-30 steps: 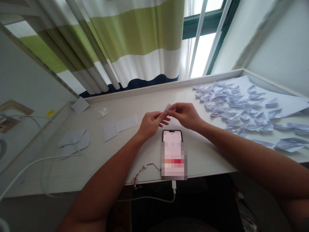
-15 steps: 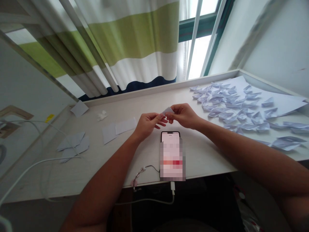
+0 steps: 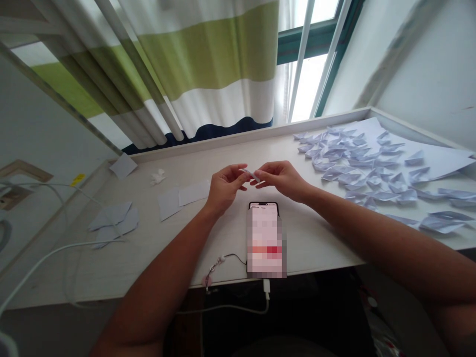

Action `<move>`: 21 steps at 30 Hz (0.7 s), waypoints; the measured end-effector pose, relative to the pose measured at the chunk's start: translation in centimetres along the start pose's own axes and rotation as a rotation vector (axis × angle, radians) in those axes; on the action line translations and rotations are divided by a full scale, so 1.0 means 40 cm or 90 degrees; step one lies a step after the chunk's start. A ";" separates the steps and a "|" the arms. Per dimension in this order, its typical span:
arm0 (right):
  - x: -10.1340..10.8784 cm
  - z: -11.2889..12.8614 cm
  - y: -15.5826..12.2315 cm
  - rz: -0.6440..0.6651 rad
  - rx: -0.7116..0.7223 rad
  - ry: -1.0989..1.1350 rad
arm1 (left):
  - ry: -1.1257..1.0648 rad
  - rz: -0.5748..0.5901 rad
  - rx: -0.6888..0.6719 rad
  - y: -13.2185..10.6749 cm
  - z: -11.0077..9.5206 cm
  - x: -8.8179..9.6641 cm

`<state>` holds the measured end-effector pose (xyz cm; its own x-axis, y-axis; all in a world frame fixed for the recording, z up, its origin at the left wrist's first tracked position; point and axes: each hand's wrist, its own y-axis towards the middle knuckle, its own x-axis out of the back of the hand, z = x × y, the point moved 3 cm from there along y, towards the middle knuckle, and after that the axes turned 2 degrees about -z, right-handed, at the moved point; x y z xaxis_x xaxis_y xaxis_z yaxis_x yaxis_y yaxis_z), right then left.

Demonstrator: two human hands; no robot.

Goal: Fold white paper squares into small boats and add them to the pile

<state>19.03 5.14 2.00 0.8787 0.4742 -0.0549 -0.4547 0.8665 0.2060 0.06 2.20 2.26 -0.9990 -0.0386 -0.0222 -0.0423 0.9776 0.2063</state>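
Note:
Above the middle of a pale wooden desk (image 3: 148,248), my left hand (image 3: 223,189) and my right hand (image 3: 280,177) pinch the two ends of a small folded piece of white paper (image 3: 250,173). Both hands have their fingers closed on it, fingertips almost meeting. A phone (image 3: 266,240) with a lit screen lies flat on the desk just below the hands, plugged into a white cable (image 3: 230,310) at the desk's front edge.
Several folded paper boats (image 3: 357,166) cover the right side of the desk, with a large white sheet (image 3: 442,158) behind them. Small paper squares (image 3: 184,196) and folded pieces (image 3: 111,220) lie at left. A striped curtain (image 3: 193,74) and a window stand behind. White cables (image 3: 48,255) trail at left.
The small paper has turned from a raised flap to a flatter, narrower shape between the fingertips. My left hand has lifted a little toward the right hand.

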 end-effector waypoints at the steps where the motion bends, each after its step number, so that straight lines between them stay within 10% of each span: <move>1: 0.000 -0.002 0.000 0.004 -0.005 0.007 | -0.013 0.002 0.013 0.000 0.003 -0.002; 21: -0.008 -0.018 0.000 0.003 -0.011 -0.046 | 0.095 0.002 -0.031 0.008 0.027 0.001</move>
<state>18.63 5.09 1.32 0.8847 0.4658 0.0161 -0.4602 0.8676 0.1886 0.00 2.74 1.26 -0.9900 -0.0689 0.1235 -0.0358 0.9669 0.2527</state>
